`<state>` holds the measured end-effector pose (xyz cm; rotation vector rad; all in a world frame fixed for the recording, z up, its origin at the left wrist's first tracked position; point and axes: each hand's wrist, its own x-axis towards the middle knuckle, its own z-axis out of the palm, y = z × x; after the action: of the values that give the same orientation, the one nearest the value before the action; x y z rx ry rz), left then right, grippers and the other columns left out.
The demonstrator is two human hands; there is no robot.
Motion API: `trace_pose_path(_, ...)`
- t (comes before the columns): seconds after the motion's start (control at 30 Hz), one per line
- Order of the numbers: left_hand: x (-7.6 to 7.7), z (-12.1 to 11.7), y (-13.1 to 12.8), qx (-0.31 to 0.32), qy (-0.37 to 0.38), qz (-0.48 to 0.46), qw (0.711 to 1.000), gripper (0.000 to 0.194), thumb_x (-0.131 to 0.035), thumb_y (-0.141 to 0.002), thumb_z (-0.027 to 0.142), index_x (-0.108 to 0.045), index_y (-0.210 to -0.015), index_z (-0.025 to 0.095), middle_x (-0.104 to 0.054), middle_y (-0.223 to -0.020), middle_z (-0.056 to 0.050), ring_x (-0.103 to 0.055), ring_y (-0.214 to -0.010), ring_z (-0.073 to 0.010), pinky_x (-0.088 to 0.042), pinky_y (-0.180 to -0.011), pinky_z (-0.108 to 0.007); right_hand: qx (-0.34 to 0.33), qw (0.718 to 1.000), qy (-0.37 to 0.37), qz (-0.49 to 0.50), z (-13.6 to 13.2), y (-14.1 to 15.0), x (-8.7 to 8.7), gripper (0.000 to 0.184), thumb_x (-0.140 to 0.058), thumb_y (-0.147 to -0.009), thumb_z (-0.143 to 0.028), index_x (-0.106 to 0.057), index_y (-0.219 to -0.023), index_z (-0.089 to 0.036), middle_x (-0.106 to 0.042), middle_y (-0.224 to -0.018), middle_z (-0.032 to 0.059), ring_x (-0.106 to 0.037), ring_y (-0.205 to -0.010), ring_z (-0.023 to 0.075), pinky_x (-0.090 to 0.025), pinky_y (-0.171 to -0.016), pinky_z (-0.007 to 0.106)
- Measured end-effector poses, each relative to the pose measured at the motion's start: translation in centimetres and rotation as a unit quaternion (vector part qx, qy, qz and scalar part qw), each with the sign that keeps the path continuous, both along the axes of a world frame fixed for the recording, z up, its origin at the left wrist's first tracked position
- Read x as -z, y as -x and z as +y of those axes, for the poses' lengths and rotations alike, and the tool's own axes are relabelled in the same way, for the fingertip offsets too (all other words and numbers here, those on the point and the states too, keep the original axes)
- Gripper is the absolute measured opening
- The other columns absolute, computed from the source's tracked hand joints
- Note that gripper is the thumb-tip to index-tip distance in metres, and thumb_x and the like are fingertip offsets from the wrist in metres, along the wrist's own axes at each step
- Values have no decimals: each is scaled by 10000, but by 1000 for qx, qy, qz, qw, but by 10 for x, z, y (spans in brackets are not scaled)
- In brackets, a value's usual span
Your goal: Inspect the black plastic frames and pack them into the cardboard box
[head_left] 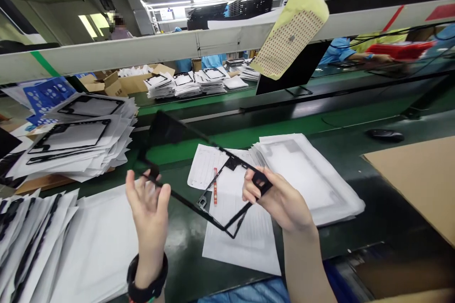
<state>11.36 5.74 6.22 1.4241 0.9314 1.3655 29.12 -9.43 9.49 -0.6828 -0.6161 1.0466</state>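
A thin black rectangular frame (197,209) with an open middle is held tilted above the bench. My right hand (275,194) is closed around its right side, the fingers curled over the edge. My left hand (149,210) is raised at the frame's left end with thumb and fingers apart; whether the fingertips touch it I cannot tell. The frame's far left part is smeared by motion. Below it lie printed paper sheets (241,246) and a red-and-white marked strip (215,187).
White sleeves in a stack (298,170) lie to the right, another stack (103,241) to the left. More frames on white sheets (74,137) are piled at far left. A computer mouse (386,135), cardboard (415,175) and a hanging yellow sheet (291,33) are also present. Co-workers sit beyond.
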Motion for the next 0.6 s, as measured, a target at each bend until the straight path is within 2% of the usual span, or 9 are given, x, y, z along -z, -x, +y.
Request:
trace_pose_path(0.07,-2,-14,-4,125,120,-94,980,729,-759,-776,428,-426,-1407,280,-620,-1260,-97,-673,-1007,-194,-539,-842,-306,-25,997,-31,66,2,5,-4,214,-620,-936,-346,-687,-879,-151,-552,-665,-7,-555,-644,105,-487,-699,232)
trace_pose_path(0.13,-9,-23,-6,232,217,-125,940,485,-773,-774,416,-603,-1176,204,-698,-889,-31,-661,-686,-122,-523,-616,-212,-53,992,-52,104,2,10,-6,168,-616,-939,-306,-679,-868,-167,-602,-710,6,-600,-706,111,-508,-754,233)
trace_pose_path(0.2,-20,-22,-4,300,296,-149,894,315,-814,-745,376,-661,-886,139,-583,-570,45,-523,-464,-53,-433,-467,-146,-81,988,-51,121,0,14,-8,132,-612,-945,-287,-690,-902,-189,-683,-821,25,-668,-831,129,-526,-832,244)
trace_pose_path(0.23,-26,-20,-2,323,339,-168,867,298,-843,-718,343,-646,-775,128,-521,-495,69,-473,-417,-35,-406,-431,-129,-91,987,-47,125,-2,15,-8,117,-616,-944,-284,-699,-942,-202,-718,-916,35,-688,-908,138,-533,-863,248)
trace_pose_path(0.27,-31,-16,0,343,386,-194,834,304,-870,-687,301,-622,-707,125,-495,-466,80,-459,-398,-26,-398,-410,-117,-96,986,-46,128,-5,15,-9,118,-622,-941,-282,-706,-990,-214,-733,-1028,41,-694,-984,144,-538,-884,248)
trace_pose_path(0.33,-42,-10,7,379,479,-260,748,303,-892,-650,190,-596,-669,130,-537,-477,75,-510,-401,-27,-413,-391,-92,-93,986,-57,130,-10,16,-9,187,-628,-932,-283,-701,-1098,-236,-697,-1236,44,-672,-1113,151,-546,-908,237)
trace_pose_path(0.43,-53,-10,13,418,553,-375,616,251,-814,-737,77,-577,-686,141,-622,-503,37,-611,-446,-34,-438,-410,-36,-83,986,-86,116,-17,18,-9,282,-609,-938,-323,-666,-1208,-264,-635,-1356,27,-637,-1193,144,-549,-904,198)
trace_pose_path(0.5,-58,-16,16,435,555,-434,561,203,-742,-812,58,-580,-724,146,-678,-552,-3,-667,-509,-50,-469,-450,-23,-80,988,-83,105,-23,19,-9,303,-629,-925,-381,-660,-1211,-288,-621,-1373,18,-629,-1207,148,-554,-889,192)
trace_pose_path(0.6,-62,-27,18,468,530,-479,519,162,-663,-881,68,-584,-766,149,-726,-629,-52,-713,-591,-80,-512,-498,-38,-89,991,-32,95,-33,21,-12,359,-709,-860,-463,-662,-1183,-312,-580,-1417,23,-620,-1221,175,-558,-877,222)
